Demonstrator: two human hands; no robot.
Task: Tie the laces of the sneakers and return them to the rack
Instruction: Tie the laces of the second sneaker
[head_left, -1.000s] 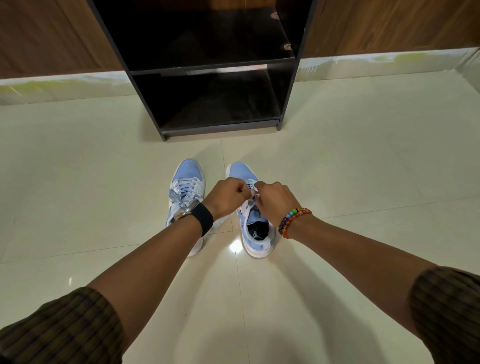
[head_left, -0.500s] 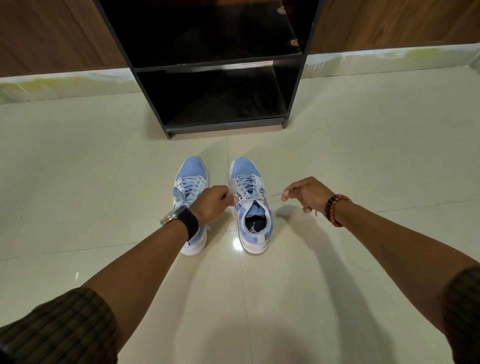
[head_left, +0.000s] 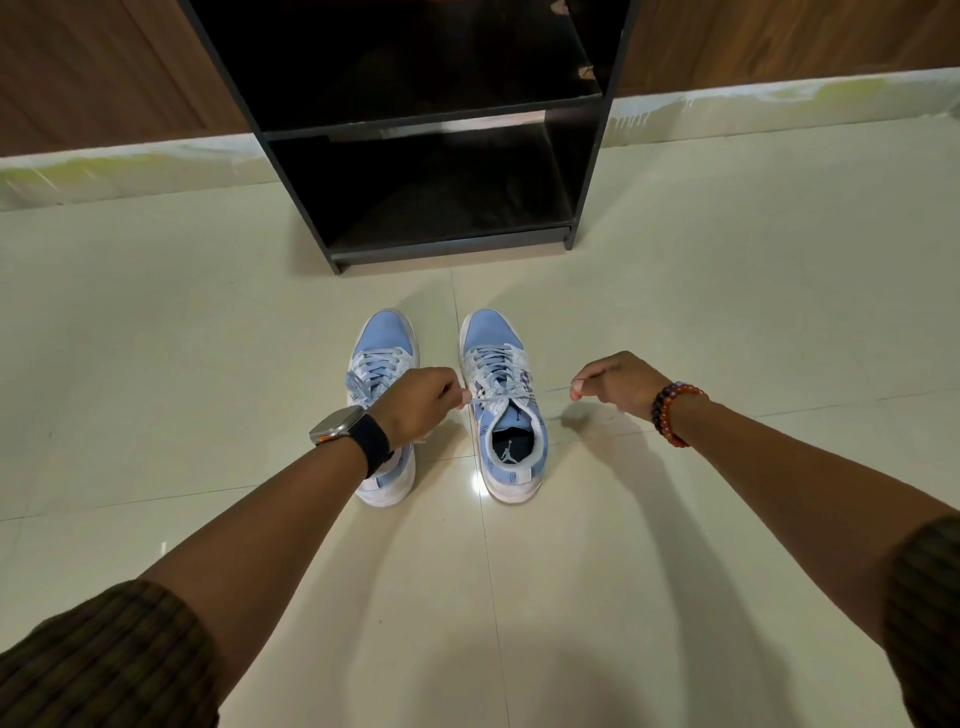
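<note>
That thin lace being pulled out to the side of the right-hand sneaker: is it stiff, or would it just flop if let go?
Probably floppy: the lace looks thin and runs straight only because the right hand and left hand pull it taut. Released, it would likely drop onto the floor. It seems light; the right sneaker sits flat despite the pull.

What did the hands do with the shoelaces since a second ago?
The hands were bunched together over the right sneaker. Then the right hand pulled its lace out to the right, and the left hand drew its end left, tightening the laces. Both sneakers stayed on the floor, the rack unmoved.
</note>
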